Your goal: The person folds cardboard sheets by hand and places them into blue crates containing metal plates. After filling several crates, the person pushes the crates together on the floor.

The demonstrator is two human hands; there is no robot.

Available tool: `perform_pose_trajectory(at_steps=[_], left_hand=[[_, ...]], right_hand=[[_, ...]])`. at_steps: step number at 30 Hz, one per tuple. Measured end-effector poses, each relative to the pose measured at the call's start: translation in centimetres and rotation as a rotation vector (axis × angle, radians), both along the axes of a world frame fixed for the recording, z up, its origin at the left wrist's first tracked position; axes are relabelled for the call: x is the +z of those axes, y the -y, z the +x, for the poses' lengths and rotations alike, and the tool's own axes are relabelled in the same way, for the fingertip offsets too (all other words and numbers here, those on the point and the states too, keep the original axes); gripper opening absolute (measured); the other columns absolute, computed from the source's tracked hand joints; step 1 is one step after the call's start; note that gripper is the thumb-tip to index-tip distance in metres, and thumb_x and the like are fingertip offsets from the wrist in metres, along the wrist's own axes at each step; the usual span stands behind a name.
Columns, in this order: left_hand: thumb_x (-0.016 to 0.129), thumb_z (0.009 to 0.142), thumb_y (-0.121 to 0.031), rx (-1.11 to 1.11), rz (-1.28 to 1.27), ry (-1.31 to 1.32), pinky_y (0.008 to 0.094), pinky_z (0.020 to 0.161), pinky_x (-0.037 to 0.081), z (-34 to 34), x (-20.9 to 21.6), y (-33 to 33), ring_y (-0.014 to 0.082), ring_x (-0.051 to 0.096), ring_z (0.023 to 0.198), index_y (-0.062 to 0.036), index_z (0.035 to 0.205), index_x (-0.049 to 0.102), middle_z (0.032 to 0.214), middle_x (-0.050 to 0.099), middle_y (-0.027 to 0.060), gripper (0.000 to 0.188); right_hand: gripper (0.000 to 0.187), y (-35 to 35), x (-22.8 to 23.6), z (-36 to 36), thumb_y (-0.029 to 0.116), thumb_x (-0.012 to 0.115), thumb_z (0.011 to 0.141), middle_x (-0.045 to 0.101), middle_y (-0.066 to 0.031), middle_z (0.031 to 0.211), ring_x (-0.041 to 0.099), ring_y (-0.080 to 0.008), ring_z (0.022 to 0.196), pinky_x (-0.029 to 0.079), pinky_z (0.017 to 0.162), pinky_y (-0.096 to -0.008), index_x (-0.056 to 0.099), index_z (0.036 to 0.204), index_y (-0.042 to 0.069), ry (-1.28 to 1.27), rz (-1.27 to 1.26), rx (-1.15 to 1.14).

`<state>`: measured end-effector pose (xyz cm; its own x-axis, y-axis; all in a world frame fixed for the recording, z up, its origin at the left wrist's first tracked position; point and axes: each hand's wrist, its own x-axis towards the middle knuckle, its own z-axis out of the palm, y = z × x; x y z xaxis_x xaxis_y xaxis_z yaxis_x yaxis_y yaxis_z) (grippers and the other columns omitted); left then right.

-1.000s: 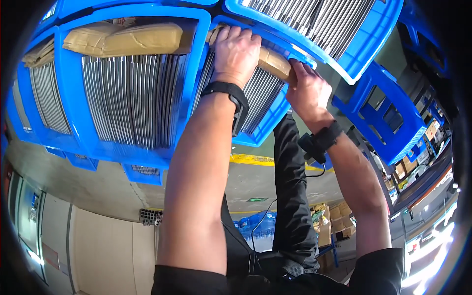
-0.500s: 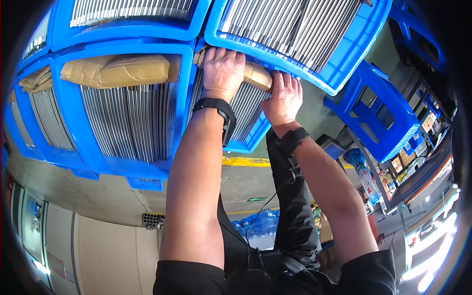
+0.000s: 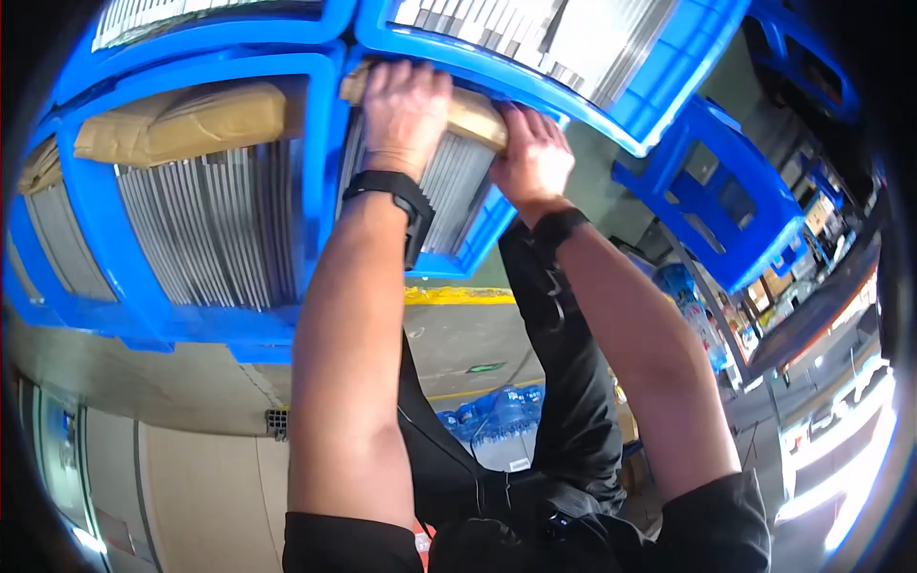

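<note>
Left hand (image 3: 406, 105): raised ahead on an outstretched forearm, palm down, fingers curled over the left end of the brown wrapped bundle (image 3: 473, 115), gripping it.
Left wrist: straight, black watch (image 3: 392, 191) strapped around it, forearm running up from the lower edge.
Right hand (image 3: 530, 158): raised beside the left, fingers clamped over the right end of the same bundle, thumb side turned toward the left hand.
Right wrist: bent slightly inward, dark band (image 3: 557, 227) around it, elbow held out to the right.
Bundle: lying crosswise at the top of a compartment in the blue plastic crate (image 3: 325, 172), on the ends of the grey metal strips (image 3: 458, 181), just under the edge of the upper blue crate (image 3: 573, 91).
Neighbouring compartment: second brown wrapped bundle (image 3: 191, 124) resting across more grey strips, left of the hands, untouched.
Further right: empty-looking blue crate (image 3: 716, 201), well apart from both hands.
Below: dark trousers (image 3: 554, 382), grey floor with yellow line (image 3: 458, 296), pack of water bottles (image 3: 492, 415).
</note>
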<state>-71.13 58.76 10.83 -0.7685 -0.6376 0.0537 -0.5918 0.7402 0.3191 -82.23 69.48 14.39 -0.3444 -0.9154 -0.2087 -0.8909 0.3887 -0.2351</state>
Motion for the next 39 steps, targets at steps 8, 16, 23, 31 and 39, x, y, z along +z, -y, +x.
perform_pose_trajectory(at_steps=[8, 16, 23, 31, 39], left_hand=[[0.054, 0.072, -0.015, 0.042, -0.013, 0.021, 0.0339, 0.077, 0.04, 0.2, -0.4, -0.1, 0.0192, 0.054, 0.077, -0.0106, 0.071, 0.061, 0.073, 0.058, 0.0028, 0.009], [0.054, 0.072, -0.016, 0.075, -0.114, 0.007, 0.0335, 0.077, 0.041, -0.2, -0.7, -0.5, 0.0184, 0.053, 0.077, -0.011, 0.068, 0.061, 0.071, 0.057, 0.0016, 0.009], [0.052, 0.074, -0.016, 0.026, -0.089, -0.024, 0.0337, 0.076, 0.042, 0.2, -0.3, 0.4, 0.0203, 0.055, 0.079, -0.0112, 0.072, 0.059, 0.075, 0.058, 0.0022, 0.009], [0.051, 0.072, -0.014, 0.071, -0.057, -0.072, 0.0404, 0.079, 0.041, 0.4, -0.1, 0.5, 0.0264, 0.055, 0.081, -0.0068, 0.072, 0.063, 0.077, 0.061, 0.0092, 0.014], [0.05, 0.073, -0.012, 0.088, -0.073, -0.194, 0.039, 0.076, 0.041, 0.1, 0.2, 0.7, 0.0245, 0.054, 0.078, -0.0069, 0.069, 0.06, 0.074, 0.059, 0.0084, 0.013]], right_hand=[[0.044, 0.0, 0.1, -0.1, 0.004, 0.06, 0.054, 0.06, -0.0067, 0.089, 0.058, -0.0271, 0.083, 0.048, 0.075, -0.036, 0.059, 0.098, 0.012, -0.037, -0.037, 0.0], [0.049, -0.6, -0.8, -1.7, 0.006, 0.064, 0.058, 0.06, -0.0073, 0.089, 0.059, -0.0285, 0.083, 0.048, 0.076, -0.0372, 0.054, 0.106, 0.01, 0.013, -0.018, 0.127], [0.051, -3.4, 5.0, 2.9, 0.011, 0.069, 0.062, 0.057, -0.0099, 0.095, 0.056, -0.0288, 0.089, 0.047, 0.075, -0.0382, 0.052, 0.109, 0.007, 0.067, -0.001, -0.165], [0.054, -1.8, 4.5, -1.5, 0.016, 0.075, 0.058, 0.055, -0.0091, 0.097, 0.054, -0.028, 0.091, 0.046, 0.073, -0.0372, 0.053, 0.107, 0.009, -0.155, 0.122, -0.001], [0.049, -1.9, 1.9, -5.0, 0.019, 0.074, 0.057, 0.057, -0.0087, 0.093, 0.054, -0.0271, 0.088, 0.042, 0.074, -0.0388, 0.056, 0.102, 0.011, -0.167, 0.138, 0.349]])
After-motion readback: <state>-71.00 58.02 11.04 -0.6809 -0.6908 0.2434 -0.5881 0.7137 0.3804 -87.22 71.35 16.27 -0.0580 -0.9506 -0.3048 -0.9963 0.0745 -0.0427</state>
